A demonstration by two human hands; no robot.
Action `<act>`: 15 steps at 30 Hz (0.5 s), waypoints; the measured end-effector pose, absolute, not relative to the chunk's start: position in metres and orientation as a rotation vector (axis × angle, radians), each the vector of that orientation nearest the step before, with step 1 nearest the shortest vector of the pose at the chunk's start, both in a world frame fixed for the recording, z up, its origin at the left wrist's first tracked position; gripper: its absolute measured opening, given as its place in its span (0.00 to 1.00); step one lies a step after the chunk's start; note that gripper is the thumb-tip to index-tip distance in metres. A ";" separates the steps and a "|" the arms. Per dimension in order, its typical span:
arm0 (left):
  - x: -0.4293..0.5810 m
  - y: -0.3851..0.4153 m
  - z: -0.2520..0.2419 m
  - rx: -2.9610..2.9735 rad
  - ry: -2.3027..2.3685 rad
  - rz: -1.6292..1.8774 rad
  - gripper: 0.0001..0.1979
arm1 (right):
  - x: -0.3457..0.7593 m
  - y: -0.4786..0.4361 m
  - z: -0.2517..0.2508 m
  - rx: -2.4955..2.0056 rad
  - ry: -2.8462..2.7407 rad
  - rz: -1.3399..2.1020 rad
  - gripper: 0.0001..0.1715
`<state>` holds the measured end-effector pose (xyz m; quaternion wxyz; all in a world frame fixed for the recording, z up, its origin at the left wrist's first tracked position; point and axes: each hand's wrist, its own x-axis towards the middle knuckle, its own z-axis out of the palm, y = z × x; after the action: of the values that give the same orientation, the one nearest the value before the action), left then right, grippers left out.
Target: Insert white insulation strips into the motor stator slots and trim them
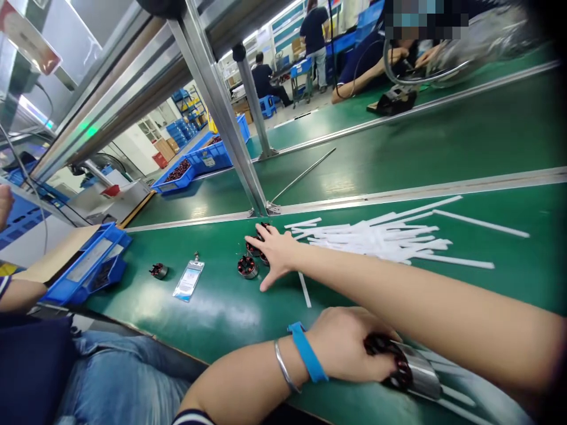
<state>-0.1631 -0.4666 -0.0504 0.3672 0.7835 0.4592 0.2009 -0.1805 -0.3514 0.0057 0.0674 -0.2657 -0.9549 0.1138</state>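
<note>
My left hand (349, 342), with a blue wristband (309, 352) and a silver bangle, is closed around motor stators (401, 363) at the lower right. They show dark copper windings and a shiny metal side. Reaching leftward across the bench, my right hand (277, 251) has its fingers spread over a small cluster of stators, partly hidden beneath it. One stator (247, 267) stands just left of its thumb. A pile of white strips (376, 236) lies beyond my right forearm, and more strips (456, 395) show under the held stators.
A lone stator (158, 271) and a badge in a clear holder (189, 280) lie to the left. Blue bins (88, 265) stand at the bench's left end. A metal post (225, 112) rises from the bench divider. Across the bench, a co-worker's arm (363, 77) rests near a black fixture.
</note>
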 end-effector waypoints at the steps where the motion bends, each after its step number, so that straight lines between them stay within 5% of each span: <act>1: -0.164 -0.466 -0.052 2.008 1.161 0.523 0.20 | -0.187 -0.352 0.001 -0.832 -2.879 0.325 0.70; 7: -0.159 -0.467 -0.052 1.925 1.104 0.718 0.23 | -0.188 -0.358 -0.005 -0.972 -2.827 0.184 0.37; 15: -0.157 -0.465 -0.065 1.872 1.152 0.747 0.19 | -0.187 -0.341 -0.008 -0.900 -2.824 0.112 0.31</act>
<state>-0.1566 -0.4654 -0.0650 0.3986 0.7397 0.4549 0.2950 -0.1865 -0.3410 -0.0082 0.0877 -0.3022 -0.9484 0.0377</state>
